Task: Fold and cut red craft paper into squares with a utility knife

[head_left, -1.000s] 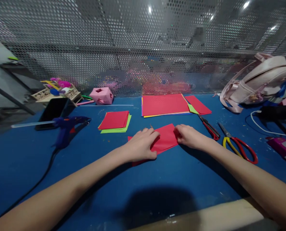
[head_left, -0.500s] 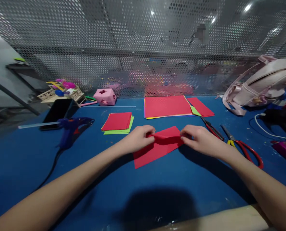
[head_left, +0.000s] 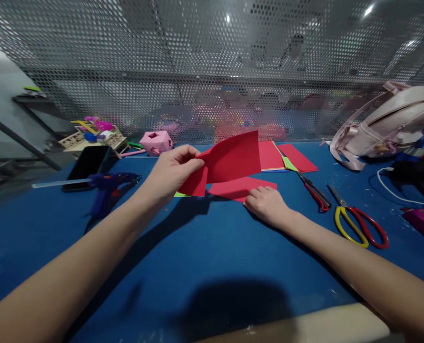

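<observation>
My left hand is closed, pinching a sheet of red paper between thumb and fingers above the table. The sheet bends upward at its far right corner, and a lower flap hangs near the thumb. Below it, another red paper piece lies on the blue table. My right hand rests at that piece's near right edge, its fingers curled together on it; the fingertips are partly hidden. Behind my left hand, only a sliver of green paper shows.
Red paper sheets lie stacked at the back. Two scissors, one red-handled and one with yellow and red handles, lie right. A blue glue gun, a phone and a pink paper polyhedron are left. A backpack stands back right.
My left hand has risen and moved left, lifting a red sheet off the table. My right hand has dropped onto a separate red piece now lying beneath.
</observation>
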The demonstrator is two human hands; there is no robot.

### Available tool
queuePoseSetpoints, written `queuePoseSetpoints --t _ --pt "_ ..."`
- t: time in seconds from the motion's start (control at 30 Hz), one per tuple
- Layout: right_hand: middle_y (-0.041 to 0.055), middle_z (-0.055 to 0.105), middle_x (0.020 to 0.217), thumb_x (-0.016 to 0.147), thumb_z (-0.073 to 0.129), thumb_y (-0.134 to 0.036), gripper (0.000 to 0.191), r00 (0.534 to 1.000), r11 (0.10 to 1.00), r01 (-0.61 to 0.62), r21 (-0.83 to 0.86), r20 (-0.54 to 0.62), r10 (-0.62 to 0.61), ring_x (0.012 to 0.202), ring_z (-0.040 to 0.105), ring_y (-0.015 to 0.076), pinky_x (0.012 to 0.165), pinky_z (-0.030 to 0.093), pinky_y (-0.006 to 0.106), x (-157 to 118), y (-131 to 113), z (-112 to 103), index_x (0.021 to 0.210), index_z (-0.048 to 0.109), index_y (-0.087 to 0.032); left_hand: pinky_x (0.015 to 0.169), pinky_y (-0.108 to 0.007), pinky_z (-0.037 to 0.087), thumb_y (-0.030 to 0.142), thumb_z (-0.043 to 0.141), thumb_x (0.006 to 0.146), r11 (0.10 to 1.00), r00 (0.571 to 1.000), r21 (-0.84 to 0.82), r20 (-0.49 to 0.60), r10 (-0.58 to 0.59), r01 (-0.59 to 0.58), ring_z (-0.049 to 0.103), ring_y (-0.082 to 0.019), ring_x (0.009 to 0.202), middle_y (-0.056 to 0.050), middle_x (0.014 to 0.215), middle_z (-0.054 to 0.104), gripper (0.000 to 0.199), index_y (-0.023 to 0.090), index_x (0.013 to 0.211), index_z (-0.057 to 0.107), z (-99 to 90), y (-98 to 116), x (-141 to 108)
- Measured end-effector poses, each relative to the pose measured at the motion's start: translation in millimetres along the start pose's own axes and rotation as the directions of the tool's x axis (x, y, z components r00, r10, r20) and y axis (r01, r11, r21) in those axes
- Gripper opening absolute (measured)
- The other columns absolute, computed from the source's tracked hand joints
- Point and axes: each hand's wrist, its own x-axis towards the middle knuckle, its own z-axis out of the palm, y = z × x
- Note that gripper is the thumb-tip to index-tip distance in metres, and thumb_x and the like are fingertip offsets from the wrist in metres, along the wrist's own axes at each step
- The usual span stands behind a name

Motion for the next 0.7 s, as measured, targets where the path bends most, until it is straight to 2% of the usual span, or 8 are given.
queuePoseSetpoints --t 0.17,0.3,0.33,0.43,0.47,0.5,0.6,0.7 --pt "0.0184 0.069 0.099 0.092 0.043 -0.028 0.030 0.965 0.948 -0.210 0.239 -0.103 0.240 0.097 0.058 0.0269 0.087 0.041 0.043 -2.4 11.5 -14.9 0.084 0.068 -0.013 0.060 -0.025 0.046 0.030 0.061 0.071 0.990 0.992 0.071 0.030 0.124 -0.126 0.056 -0.013 0.062 0.002 0.071 0.058 0.012 0.019 0.076 0.058 5.7 2.5 -10.7" --pt "0.0168 0.072 0.088 0.099 0.003 -0.046 0.072 0.932 0.780 -0.316 0.540 0.023 0.362 0.075 0.068 0.0224 0.070 0.053 0.039 -12.5 5.2 -45.8 0.089 0.066 -0.014 0.072 -0.029 0.048 0.028 0.054 0.081 0.896 0.922 0.221 0.129 0.366 -0.386 0.058 -0.016 0.077 -0.002 0.082 0.062 0.011 0.018 0.080 0.058 17.5 -6.5 -22.9" --pt "0.0174 0.073 0.087 0.097 -0.002 -0.051 0.078 0.912 0.652 -0.362 0.666 0.111 0.394 0.073 0.069 0.0222 0.067 0.055 0.038 -13.9 2.0 -53.5 0.088 0.066 -0.014 0.074 -0.030 0.048 0.025 0.052 0.083 0.847 0.884 0.253 0.160 0.439 -0.466 0.059 -0.016 0.079 -0.003 0.084 0.062 0.010 0.018 0.081 0.058 21.4 -9.5 -26.6" --pt "0.0168 0.073 0.090 0.093 0.017 -0.063 0.069 0.791 -0.034 -0.484 0.874 0.454 0.409 0.077 0.071 0.0231 0.069 0.059 0.039 -14.8 -6.2 -67.9 0.090 0.066 -0.015 0.076 -0.030 0.049 0.017 0.049 0.087 0.658 0.728 0.312 0.263 0.633 -0.685 0.061 -0.016 0.084 -0.006 0.087 0.063 0.010 0.017 0.083 0.058 33.2 -16.7 -40.2" --pt "0.0145 0.073 0.089 0.092 0.032 -0.059 0.056 0.759 -0.186 -0.490 0.852 0.521 0.391 0.077 0.071 0.0221 0.070 0.059 0.038 -14.8 -7.3 -69.1 0.092 0.066 -0.015 0.076 -0.030 0.049 0.015 0.049 0.087 0.593 0.675 0.325 0.310 0.669 -0.737 0.061 -0.017 0.084 -0.007 0.088 0.063 0.011 0.016 0.084 0.058 36.4 -18.0 -45.2" --pt "0.0115 0.073 0.086 0.090 0.044 -0.049 0.040 0.739 -0.241 -0.493 0.836 0.548 0.391 0.074 0.070 0.0203 0.068 0.059 0.036 -14.8 -7.1 -68.8 0.092 0.066 -0.016 0.075 -0.030 0.050 0.015 0.049 0.088 0.540 0.633 0.331 0.364 0.684 -0.774 0.062 -0.017 0.084 -0.007 0.090 0.064 0.011 0.016 0.084 0.059 38.9 -18.6 -50.0" --pt "0.0042 0.070 0.074 0.076 0.063 -0.018 0.006 0.721 -0.190 -0.500 0.845 0.527 0.449 0.066 0.066 0.0151 0.063 0.059 0.030 -16.0 1.3 -63.2 0.082 0.064 -0.016 0.084 -0.034 0.051 0.026 0.056 0.089 0.540 0.608 0.296 0.505 0.612 -0.788 0.063 -0.021 0.097 -0.011 0.106 0.064 0.012 0.017 0.094 0.061 41.6 -17.8 -59.1" --pt "0.0015 0.068 0.071 0.069 0.067 -0.012 0.010 0.724 -0.131 -0.482 0.866 0.478 0.497 0.063 0.063 0.0129 0.059 0.058 0.027 -17.7 16.3 -60.8 0.076 0.062 -0.017 0.103 -0.044 0.044 0.040 0.061 0.087 0.736 0.747 0.267 0.486 0.455 -0.622 0.052 -0.027 0.124 -0.015 0.133 0.052 0.036 0.018 0.115 0.055 40.0 -19.4 -54.7"
